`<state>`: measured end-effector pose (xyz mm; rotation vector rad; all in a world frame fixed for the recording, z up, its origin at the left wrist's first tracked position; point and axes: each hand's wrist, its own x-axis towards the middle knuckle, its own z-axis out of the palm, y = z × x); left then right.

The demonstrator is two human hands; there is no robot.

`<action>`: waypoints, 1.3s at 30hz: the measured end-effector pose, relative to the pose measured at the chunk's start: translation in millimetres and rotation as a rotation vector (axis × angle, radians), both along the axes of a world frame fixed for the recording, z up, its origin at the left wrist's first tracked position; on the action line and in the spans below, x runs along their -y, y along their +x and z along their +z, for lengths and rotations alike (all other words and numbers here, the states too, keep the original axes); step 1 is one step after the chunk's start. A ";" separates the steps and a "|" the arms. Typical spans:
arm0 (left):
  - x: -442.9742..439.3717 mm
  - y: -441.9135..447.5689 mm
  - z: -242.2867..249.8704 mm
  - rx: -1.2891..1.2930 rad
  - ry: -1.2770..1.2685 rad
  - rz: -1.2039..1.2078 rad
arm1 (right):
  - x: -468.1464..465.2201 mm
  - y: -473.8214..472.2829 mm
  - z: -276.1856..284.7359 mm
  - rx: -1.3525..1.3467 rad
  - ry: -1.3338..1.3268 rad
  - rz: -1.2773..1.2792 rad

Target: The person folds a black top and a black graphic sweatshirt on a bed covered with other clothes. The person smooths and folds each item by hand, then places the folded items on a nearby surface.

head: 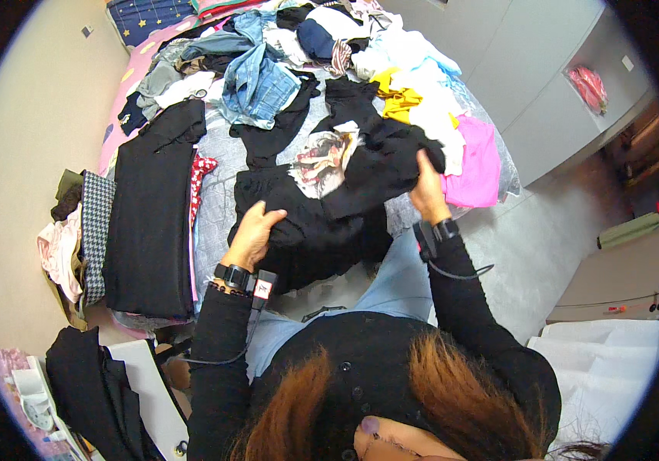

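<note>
In front of me on the bed is a black garment (312, 219), rumpled, its lower part hanging past the bed's near side. My left hand (251, 233) pinches its near left part, thumb on top. At the right, my right hand (428, 187) grips a bunched black end of the cloth, beside the white and pink clothes. A printed figure on white cloth (323, 161) shows between folds of black fabric; whether it belongs to the held garment, I cannot tell. The fingertips of both hands are partly hidden.
A folded black stack (148, 230) lies left, beside a houndstooth cloth (99, 236). Denim clothing (260, 86), a yellow garment (398, 101) and a folded pink garment (473, 164) lie among heaped clothes. Grey cabinets (514, 69) line the right; a white table (148, 392) stands lower left.
</note>
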<state>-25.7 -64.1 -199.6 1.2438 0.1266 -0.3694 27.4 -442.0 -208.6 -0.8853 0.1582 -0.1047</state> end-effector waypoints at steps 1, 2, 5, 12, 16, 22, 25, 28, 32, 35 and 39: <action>-5.1 2.2 -2.0 0.084 0.083 0.023 | 12.0 3.1 6.3 0.044 0.142 -0.004; -8.6 4.3 -3.4 0.044 0.081 0.100 | 12.8 4.9 10.1 0.010 0.174 -0.063; 1.7 10.0 -1.1 -0.099 0.015 0.340 | -10.4 -2.0 22.4 -0.070 0.165 -0.054; 40.2 1.6 10.8 0.865 1.270 0.112 | -56.6 -17.6 18.0 -0.286 0.299 0.216; -16.7 28.7 -21.9 0.402 1.117 0.433 | 0.0 31.2 -30.1 -0.204 0.335 -0.111; -39.3 26.5 -28.5 0.430 0.718 0.526 | 10.0 22.5 -18.5 -0.160 0.324 -0.026; -0.8 23.8 7.0 0.075 0.107 0.807 | -30.7 12.0 20.7 -0.265 0.337 -0.218; 28.3 16.8 25.3 0.408 0.701 0.548 | -57.9 8.7 34.0 -0.382 0.192 0.009; -2.4 13.4 25.9 0.557 1.384 0.384 | -29.7 20.2 20.5 -0.329 0.266 -0.042; -9.1 20.0 14.8 0.546 1.131 0.551 | -24.4 36.6 -5.7 -0.341 0.288 -0.051; -2.2 16.6 9.8 0.725 0.953 0.232 | -14.6 44.9 -23.1 -0.450 0.340 -0.040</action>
